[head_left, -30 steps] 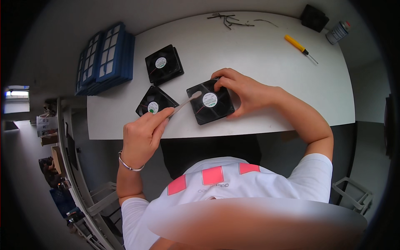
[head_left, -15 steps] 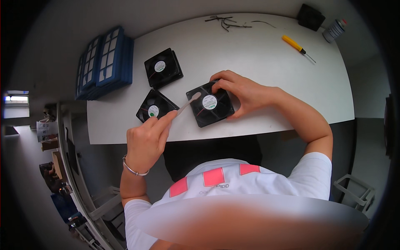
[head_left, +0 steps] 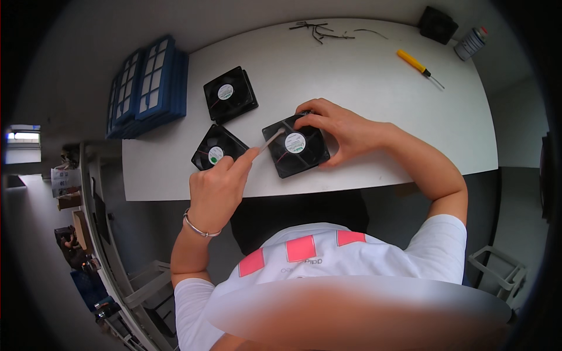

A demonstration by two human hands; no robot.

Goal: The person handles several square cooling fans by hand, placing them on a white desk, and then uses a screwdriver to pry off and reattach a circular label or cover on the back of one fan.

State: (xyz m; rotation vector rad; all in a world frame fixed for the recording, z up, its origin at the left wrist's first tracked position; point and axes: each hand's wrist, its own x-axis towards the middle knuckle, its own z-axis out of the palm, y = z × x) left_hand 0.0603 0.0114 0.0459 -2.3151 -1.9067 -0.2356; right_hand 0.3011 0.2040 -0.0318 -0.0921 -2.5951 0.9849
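My left hand (head_left: 218, 186) is closed around the thin handle of a pale toothbrush (head_left: 270, 140). The brush's small head rests over the frame of a square black cooling fan (head_left: 287, 161) with a round white label. My right hand (head_left: 345, 131) grips this fan from its right side, thumb at the lower corner and fingers over the top edge. Close beyond my left hand lies a second black fan (head_left: 208, 143), its label marked with a green spot. A third black fan (head_left: 231, 108) lies farther back, near that one's upper corner.
Blue-framed filter panels (head_left: 155, 76) stand stacked at the back left. Dark cable ties (head_left: 319, 30) lie scattered at the far edge. Toward the right are a yellow screwdriver (head_left: 413, 59), a black square unit (head_left: 436, 24) and a spray can (head_left: 470, 44). The white table's (head_left: 363, 181) front edge is near me.
My left hand has moved a little right and up, carrying the brush head slightly farther along the fan. My right hand and its fan have stayed nearly still.
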